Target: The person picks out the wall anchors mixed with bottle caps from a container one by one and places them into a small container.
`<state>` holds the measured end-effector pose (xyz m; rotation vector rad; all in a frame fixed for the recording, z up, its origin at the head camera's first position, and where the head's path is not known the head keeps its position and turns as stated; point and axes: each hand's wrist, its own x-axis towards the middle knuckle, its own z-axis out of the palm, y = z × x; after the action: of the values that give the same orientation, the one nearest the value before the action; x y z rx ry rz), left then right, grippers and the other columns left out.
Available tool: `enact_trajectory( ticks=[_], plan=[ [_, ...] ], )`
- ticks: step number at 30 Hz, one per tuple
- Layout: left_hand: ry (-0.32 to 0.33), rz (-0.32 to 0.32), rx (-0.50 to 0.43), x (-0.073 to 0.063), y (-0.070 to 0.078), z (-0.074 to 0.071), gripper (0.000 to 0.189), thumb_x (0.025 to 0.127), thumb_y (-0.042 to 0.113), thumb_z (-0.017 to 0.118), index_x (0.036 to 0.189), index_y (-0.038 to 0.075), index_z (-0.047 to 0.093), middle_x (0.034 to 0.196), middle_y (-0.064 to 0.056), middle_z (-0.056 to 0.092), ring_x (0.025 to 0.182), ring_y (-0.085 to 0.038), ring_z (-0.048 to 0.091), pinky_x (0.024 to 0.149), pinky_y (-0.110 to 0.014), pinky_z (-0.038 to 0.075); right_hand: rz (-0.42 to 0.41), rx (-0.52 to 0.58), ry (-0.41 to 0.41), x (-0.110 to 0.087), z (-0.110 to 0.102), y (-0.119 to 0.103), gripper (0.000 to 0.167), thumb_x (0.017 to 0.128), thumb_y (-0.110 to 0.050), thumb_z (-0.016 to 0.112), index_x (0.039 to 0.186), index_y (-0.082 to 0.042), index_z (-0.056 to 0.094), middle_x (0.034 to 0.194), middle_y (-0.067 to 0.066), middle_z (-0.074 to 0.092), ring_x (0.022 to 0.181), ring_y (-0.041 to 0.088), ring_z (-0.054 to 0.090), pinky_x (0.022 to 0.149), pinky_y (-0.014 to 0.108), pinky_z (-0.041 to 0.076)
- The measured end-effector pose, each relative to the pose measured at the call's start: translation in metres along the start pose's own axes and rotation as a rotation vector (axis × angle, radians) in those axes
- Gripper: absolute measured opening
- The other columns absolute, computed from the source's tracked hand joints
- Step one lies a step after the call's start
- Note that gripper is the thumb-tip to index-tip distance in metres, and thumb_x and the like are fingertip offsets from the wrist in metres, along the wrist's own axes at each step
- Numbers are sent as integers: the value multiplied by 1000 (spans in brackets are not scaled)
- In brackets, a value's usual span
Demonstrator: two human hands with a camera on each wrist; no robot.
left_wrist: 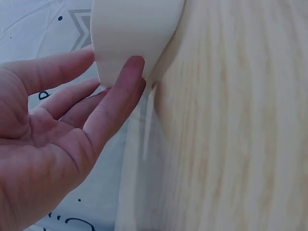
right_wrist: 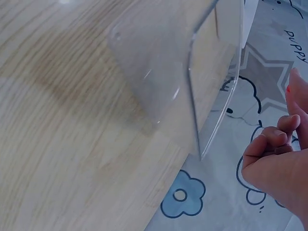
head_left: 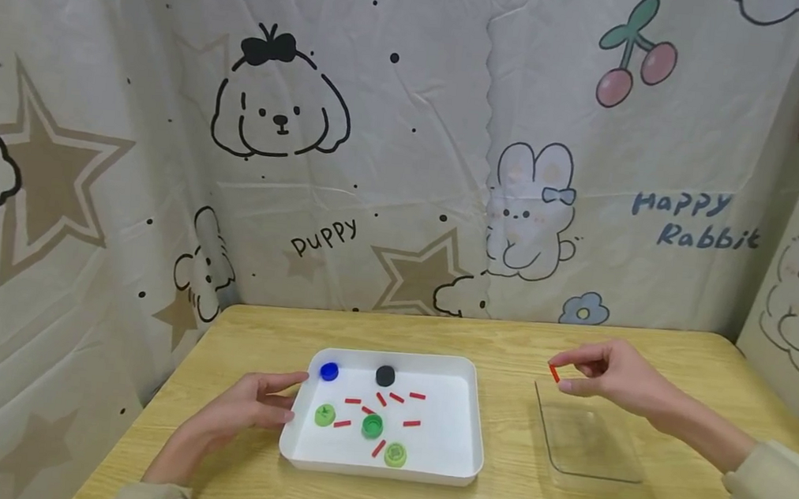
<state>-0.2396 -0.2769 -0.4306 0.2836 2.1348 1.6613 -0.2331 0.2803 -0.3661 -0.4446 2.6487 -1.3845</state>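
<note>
The left hand [head_left: 244, 402], fingers loosely extended, touched the white tray [head_left: 442, 447] at its left side; a nudge might have slid it. Farther right, the right hand [head_left: 613, 373] pinched a red stick [head_left: 554, 372] near the clear box [head_left: 593, 478]; slackened fingertips might have dropped it outside.

The white tray [head_left: 457, 421] and transparent box [head_left: 585, 446] flank a passable gap.

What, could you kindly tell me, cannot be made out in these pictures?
Left wrist: inside of the tray, hidden by its wall and the top edge.
Right wrist: most of the red stick, hidden by the right hand, itself cut off at right.
Head: mark on the nearest green cap, too small to read.
</note>
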Motion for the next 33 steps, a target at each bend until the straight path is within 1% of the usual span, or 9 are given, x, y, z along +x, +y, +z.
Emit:
enact_trajectory(
  ticks=[7, 11, 15, 23, 29, 33],
  plan=[
    [0, -8, -16, -1, 4, 1, 71, 94, -5, 70, 157, -10, 39, 155, -34, 44, 138, -46, 51, 94, -45, 59, -18, -23, -6, -7, 0, 10, 37, 89, -16, 85, 122, -1, 78, 78, 2, 41, 72, 16, 40, 60, 30, 35],
    [-12, 4, -19, -1, 3, 0, 71, 94, -5, 70, 157, -11, 38, 155, -34, 44, 139, -46, 50, 94, -45, 59, -13, -14, 3, -9, 2, 14, 35, 88, -12, 85, 121, -1, 78, 76, 1, 41, 71, 15, 39, 60, 29, 34],
    [-17, 1, -21, -2, 1, 0, 72, 93, -6, 69, 157, -12, 36, 155, -35, 44, 139, -47, 50, 94, -46, 60, -19, -26, -2, -10, 6, 17, 34, 88, -11, 85, 120, -1, 78, 76, 0, 41, 72, 15, 39, 59, 29, 33],
    [4, -10, 8, 1, 4, 3, 72, 93, -5, 70, 157, -10, 38, 153, -35, 46, 136, -46, 54, 92, -47, 60, -9, -77, 37, -11, 7, 18, 34, 87, -11, 87, 118, -1, 79, 75, 0, 39, 71, 16, 39, 58, 29, 31],
    [12, -8, 21, 1, 8, 5, 72, 92, -7, 69, 157, -11, 38, 152, -36, 47, 135, -46, 55, 91, -47, 61, -49, -86, 45, -12, 11, 18, 34, 86, -11, 87, 118, -1, 79, 74, -1, 37, 69, 14, 36, 58, 29, 29],
    [15, -9, 29, 0, 8, 6, 72, 92, -7, 69, 157, -11, 38, 152, -36, 47, 135, -46, 54, 91, -47, 61, -67, -109, 47, -12, 14, 20, 35, 85, -9, 88, 117, 0, 79, 74, -2, 38, 70, 14, 35, 58, 29, 28]
  ],
)
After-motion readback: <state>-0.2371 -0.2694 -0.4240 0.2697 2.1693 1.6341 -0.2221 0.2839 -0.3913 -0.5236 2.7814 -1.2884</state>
